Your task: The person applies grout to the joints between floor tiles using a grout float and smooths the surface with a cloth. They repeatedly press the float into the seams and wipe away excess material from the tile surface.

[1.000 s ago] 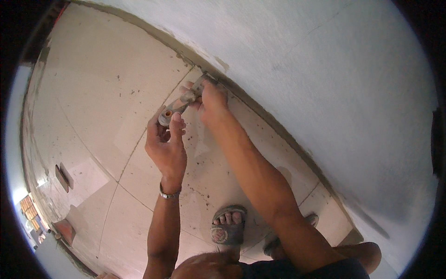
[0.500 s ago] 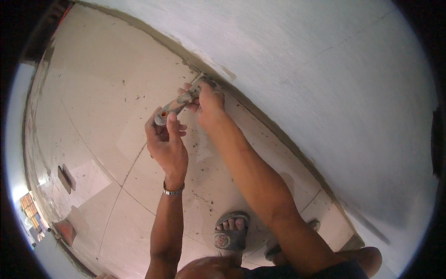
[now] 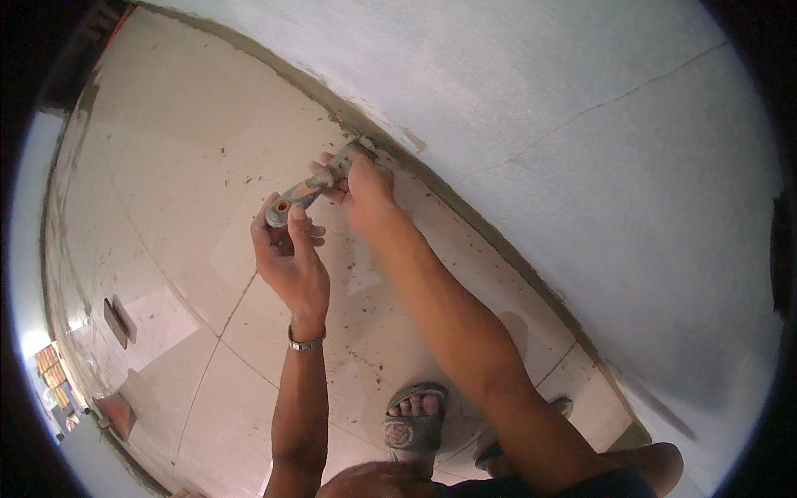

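Fingers (image 3: 344,178) of both hands close on one small trowel (image 3: 309,192) at the foot of the wall.

Right hand (image 3: 365,195) wraps the blade end, apparently to steer it into the dark mortar joint (image 3: 465,217) where floor tiles (image 3: 166,166) meet the pale wall (image 3: 581,124); left hand (image 3: 286,253) curls around the handle's butt, seemingly steadying it. A bracelet (image 3: 305,342) circles the left wrist, and a sandalled foot (image 3: 413,422) rests on the tiles below.

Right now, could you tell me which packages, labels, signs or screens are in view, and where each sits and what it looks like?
No sign or screen shows.
Boxes: small stack at the far left rim beyond the tiled floor, rectangular, orange-brown; too small to say whether they are packages.
Sandal: at the bottom centre, a round pale mark on its grey strap.
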### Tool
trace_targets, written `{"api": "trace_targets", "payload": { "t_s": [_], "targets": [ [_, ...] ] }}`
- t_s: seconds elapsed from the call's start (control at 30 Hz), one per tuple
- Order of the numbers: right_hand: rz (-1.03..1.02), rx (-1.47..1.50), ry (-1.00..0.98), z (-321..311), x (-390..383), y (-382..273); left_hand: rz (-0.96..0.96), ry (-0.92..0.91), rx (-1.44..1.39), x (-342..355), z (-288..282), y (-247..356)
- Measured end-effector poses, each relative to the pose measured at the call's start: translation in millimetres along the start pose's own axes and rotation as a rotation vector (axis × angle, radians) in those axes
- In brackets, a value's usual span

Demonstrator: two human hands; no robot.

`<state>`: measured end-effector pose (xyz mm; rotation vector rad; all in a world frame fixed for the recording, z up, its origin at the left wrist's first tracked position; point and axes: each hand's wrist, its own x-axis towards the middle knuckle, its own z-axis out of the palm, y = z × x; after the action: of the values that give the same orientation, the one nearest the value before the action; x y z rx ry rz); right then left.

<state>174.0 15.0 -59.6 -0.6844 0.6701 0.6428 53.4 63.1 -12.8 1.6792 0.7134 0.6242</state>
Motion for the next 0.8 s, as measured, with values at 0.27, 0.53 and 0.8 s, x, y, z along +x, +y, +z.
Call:
{"api": "trace_targets", "payload": {
  "t_s": [0.27,0.53,0.8],
  "targets": [
    [0.014,0.023,0.046,10.3,0.4,-7.7,-0.047,-0.033,-0.003,11.5,1.1,-1.3],
    [0.038,0.025,0.061,-0.9,-14.3,2.1,0.031,-0.018,-0.039,-5.2,-8.2,-5.5],
    [0.007,-0.003,0.076,-7.2,-9.1,-9.5,-0.003,-0.096,-0.029,-1.3,0.0,0.0]
  ]
}}
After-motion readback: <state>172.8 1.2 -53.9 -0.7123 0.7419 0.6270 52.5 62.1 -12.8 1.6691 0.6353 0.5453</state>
